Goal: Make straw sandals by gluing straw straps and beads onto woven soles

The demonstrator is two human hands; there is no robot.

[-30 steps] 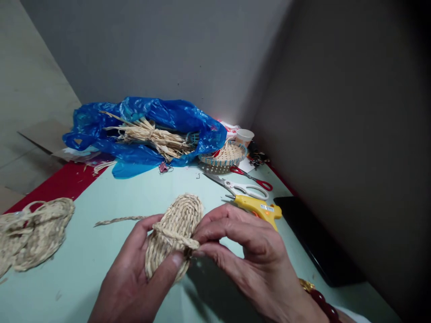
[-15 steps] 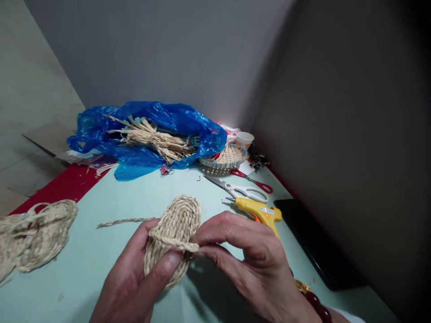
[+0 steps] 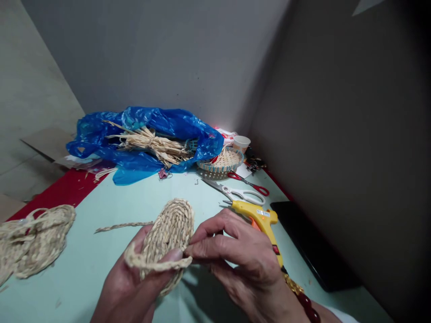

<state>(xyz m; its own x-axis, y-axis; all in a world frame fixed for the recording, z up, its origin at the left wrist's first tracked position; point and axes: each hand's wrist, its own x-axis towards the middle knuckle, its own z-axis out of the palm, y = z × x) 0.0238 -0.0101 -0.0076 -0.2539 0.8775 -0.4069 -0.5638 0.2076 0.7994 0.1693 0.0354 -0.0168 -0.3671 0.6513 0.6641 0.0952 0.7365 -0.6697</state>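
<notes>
An oval sole coiled from braided straw (image 3: 172, 220) is gripped at its near part in my left hand (image 3: 129, 280), the thumb pressing across its top. Over the sole bows a braided straw strap (image 3: 153, 265), raised in a loop on the left and passing in front of my left thumb. The fingers of my right hand (image 3: 239, 258) pinch at the sole's right edge, by the strap's end; the fingertips hide the exact contact. A thin straw braid (image 3: 123, 225) sticks out leftward from behind my left hand, above the table.
A yellow glue gun (image 3: 259, 213), white-handled scissors (image 3: 235, 193) and red-handled scissors (image 3: 251, 183) lie beyond my right hand. Further back are a woven basket (image 3: 220, 168), a cup (image 3: 241, 142) and a blue bag (image 3: 97, 130) with straw. More braided straw pieces (image 3: 43, 242) lie left; a black tablet-like slab (image 3: 310, 246) right.
The strap's left part has lifted off the sole into a loop and swung toward me. Both hands and the sole sit slightly lower and further left in view.
</notes>
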